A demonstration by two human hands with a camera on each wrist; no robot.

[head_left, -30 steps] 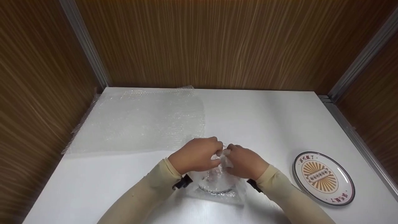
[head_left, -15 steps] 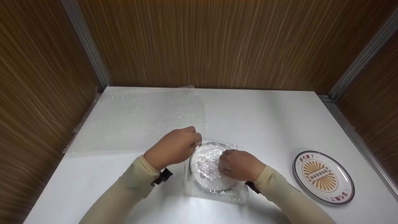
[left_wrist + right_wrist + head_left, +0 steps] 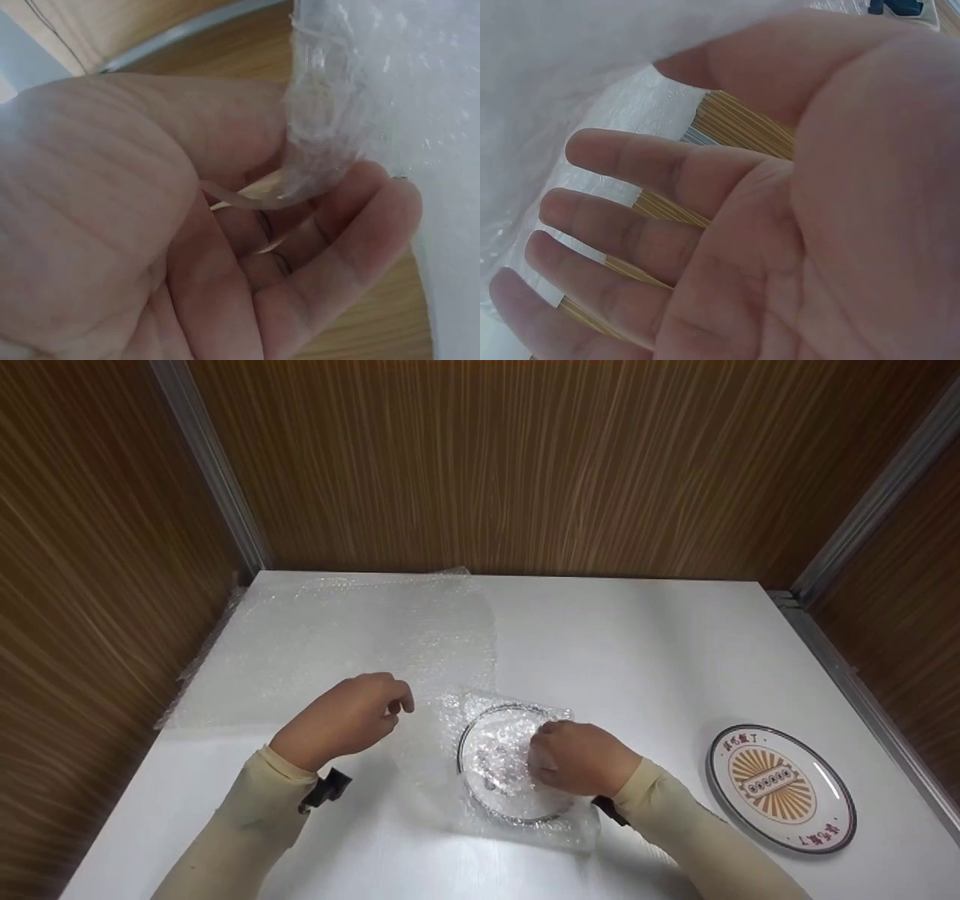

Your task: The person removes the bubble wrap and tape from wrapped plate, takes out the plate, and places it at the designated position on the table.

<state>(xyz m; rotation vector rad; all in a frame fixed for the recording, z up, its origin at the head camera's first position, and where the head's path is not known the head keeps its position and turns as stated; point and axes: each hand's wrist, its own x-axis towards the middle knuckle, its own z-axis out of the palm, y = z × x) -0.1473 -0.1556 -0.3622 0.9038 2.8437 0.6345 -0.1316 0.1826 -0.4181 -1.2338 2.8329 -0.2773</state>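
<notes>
One plate (image 3: 495,771) lies wrapped, well off the bench's (image 3: 637,645) far edge; our left hand (image 3: 341,720) pinches wrap (image 3: 559,834), our right hand (image 3: 585,757) (fingers (image 3: 634,157) straight) touches it.

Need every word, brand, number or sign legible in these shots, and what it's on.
"吃飯了": seems to end the red lettering on the upper-left rim of the plate at right; first character unclear.
Lower-right rim, same plate: more red characters, too small to read surely.
Centre badge, same plate: row of marks, unreadable.
Round item under bubble wrap: faint marks, unreadable.
No legible brand or number.
</notes>
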